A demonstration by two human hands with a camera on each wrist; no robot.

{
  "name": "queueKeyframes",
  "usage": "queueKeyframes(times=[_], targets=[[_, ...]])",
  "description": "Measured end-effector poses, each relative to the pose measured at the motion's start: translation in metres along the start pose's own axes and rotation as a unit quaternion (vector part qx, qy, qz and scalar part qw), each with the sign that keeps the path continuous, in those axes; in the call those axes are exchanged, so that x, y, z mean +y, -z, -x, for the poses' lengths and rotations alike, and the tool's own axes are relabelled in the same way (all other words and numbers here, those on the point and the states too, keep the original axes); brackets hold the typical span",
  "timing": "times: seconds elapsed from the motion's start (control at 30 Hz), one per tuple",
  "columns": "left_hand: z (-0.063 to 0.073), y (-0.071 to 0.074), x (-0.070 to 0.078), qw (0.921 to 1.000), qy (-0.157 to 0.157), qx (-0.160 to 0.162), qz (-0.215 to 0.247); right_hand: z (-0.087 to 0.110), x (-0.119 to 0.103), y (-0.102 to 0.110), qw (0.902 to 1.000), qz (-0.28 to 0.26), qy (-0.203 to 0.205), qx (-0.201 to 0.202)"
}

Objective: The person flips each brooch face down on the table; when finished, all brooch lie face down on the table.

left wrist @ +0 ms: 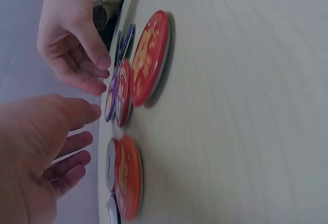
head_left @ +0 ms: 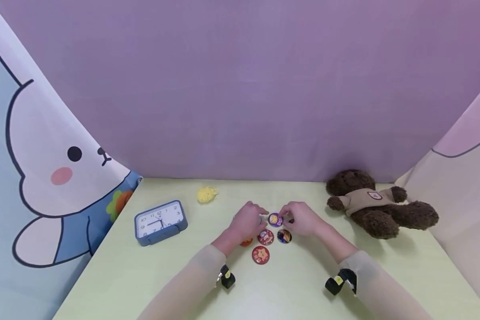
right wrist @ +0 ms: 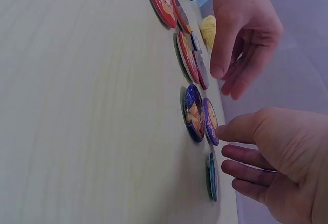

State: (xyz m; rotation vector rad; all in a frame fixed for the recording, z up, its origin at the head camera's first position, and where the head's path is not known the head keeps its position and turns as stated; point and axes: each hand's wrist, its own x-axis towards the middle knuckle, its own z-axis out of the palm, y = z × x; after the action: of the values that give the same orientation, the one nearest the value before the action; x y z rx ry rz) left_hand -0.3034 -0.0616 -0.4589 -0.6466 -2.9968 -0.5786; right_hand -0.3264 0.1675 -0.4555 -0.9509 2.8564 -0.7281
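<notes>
Several round button badges lie on the table between both hands. A purple badge [head_left: 275, 219] is between the fingertips of the two hands; in the right wrist view the right thumb reaches its edge. The right hand [head_left: 301, 218] has loosely bent fingers, with a teal-edged badge [right wrist: 212, 177] close by. My left hand [head_left: 249, 221] hovers at the other side with its fingers apart, near an orange badge [left wrist: 128, 178] and a pale badge [left wrist: 110, 165]. In front lie a red badge [head_left: 266, 237], a dark blue badge [head_left: 284, 236] and a red star badge [head_left: 261, 255].
A blue-framed clock [head_left: 161, 223] stands at the left of the pale table [head_left: 304, 289]. Behind it, to its right, is a yellow fluffy ball [head_left: 206, 194]. A brown plush toy [head_left: 378, 206] in a beige shirt lies at the right. Purple cloth [head_left: 240, 89] hangs behind.
</notes>
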Motion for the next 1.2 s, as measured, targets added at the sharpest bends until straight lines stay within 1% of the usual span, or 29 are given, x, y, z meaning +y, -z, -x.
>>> queueKeyframes(times=[0.07,0.2,0.4,0.53,0.73,0.9,1.03,1.2], targets=[[-0.003,-0.001,0.005,1.0000,0.006,-0.004,0.005,0.001,0.000,0.001,1.0000,0.005,-0.001,0.002],[-0.008,-0.006,0.011,0.9999,0.012,-0.008,0.005,0.001,0.001,0.001,0.9999,0.013,-0.001,0.002],[-0.011,-0.010,0.013,0.9990,0.007,-0.027,-0.036,0.002,0.005,-0.005,0.9997,0.024,0.008,0.002],[-0.012,-0.011,0.014,0.9982,0.007,-0.032,-0.050,0.001,0.006,-0.008,0.9997,0.022,0.012,0.001],[-0.014,-0.012,0.016,0.9980,-0.008,-0.019,-0.059,0.000,0.006,-0.008,0.9998,0.006,0.019,0.006],[-0.013,-0.012,0.017,0.9980,-0.014,-0.012,-0.060,0.000,0.008,-0.010,0.9996,-0.023,0.011,0.015],[-0.012,-0.011,0.016,0.9986,-0.019,0.006,-0.048,0.002,0.010,-0.010,0.9982,-0.049,0.002,0.035],[-0.013,-0.007,0.015,0.9993,-0.021,0.030,-0.013,0.003,0.010,-0.004,0.9955,-0.079,0.002,0.051]])
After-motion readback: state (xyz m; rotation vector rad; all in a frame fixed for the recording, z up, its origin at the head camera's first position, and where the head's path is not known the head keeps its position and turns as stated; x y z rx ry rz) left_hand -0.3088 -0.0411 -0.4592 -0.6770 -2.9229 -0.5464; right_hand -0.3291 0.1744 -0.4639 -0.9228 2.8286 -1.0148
